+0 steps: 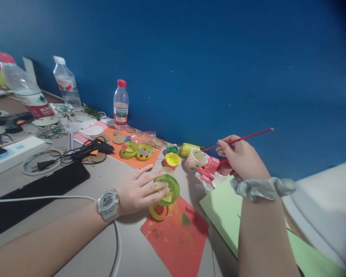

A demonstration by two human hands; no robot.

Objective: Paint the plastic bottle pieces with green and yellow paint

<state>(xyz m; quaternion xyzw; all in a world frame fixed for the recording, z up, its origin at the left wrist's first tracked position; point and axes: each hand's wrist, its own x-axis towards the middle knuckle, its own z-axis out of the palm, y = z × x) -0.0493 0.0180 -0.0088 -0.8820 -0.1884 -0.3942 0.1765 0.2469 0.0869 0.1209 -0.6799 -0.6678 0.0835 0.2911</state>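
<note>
My left hand (145, 190) lies palm down, its fingers reaching into a small clear cup with a green rim (177, 184), gripping its near side; the thumb is hidden. Below that cup a yellow ring (160, 218) rests on paint-marked red paper (184, 234). My right hand (240, 154) pinches a thin red paintbrush (253, 134), whose lower end reaches into a patterned paper cup (192, 163). Next to the paper cup are a tub of yellow paint (172, 159), a tub of green paint (172, 148) and a yellow paint bottle (189, 149).
Two decorated plastic cups (144, 152) sit on orange paper (132, 162). Light green paper (222, 207) lies under my right arm. A black phone (40, 196), cables, a black glue gun (100, 146), a power strip (15, 154) and water bottles (121, 109) fill the left. A blue wall (190, 69) rises behind.
</note>
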